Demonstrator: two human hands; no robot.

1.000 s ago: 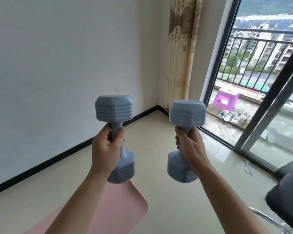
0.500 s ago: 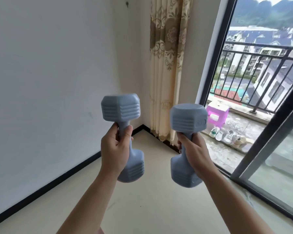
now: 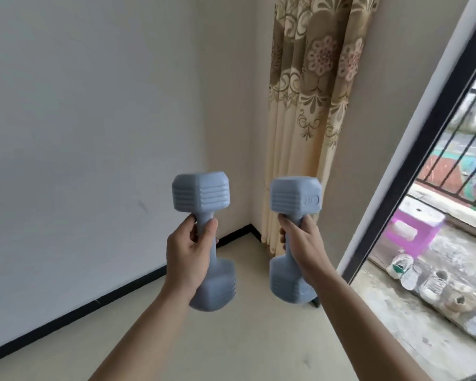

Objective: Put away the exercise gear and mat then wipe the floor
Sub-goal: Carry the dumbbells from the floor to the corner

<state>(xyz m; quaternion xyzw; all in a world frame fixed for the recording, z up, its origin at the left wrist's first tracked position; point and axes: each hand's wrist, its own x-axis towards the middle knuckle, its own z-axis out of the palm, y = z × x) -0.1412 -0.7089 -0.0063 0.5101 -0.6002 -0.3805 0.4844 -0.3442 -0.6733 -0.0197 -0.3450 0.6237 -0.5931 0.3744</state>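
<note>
Two blue-grey dumbbells are held upright in front of me, side by side and apart. My left hand (image 3: 188,255) grips the handle of the left dumbbell (image 3: 201,192), whose lower head shows below my fist. My right hand (image 3: 302,250) grips the handle of the right dumbbell (image 3: 296,198), which has a weight mark on its upper head. Both are raised above the beige floor (image 3: 253,334), facing the room's corner. The mat is out of view.
A white wall with a black skirting (image 3: 127,285) runs along the left. A patterned beige curtain (image 3: 311,111) hangs in the corner. On the right a dark-framed glass door (image 3: 412,166) looks onto a balcony with a purple stool (image 3: 412,229) and shoes (image 3: 401,265).
The view has moved forward and turned towards the corner; the pink mat and the dark object at lower right have left the frame. Both hands keep hold of their dumbbells.
</note>
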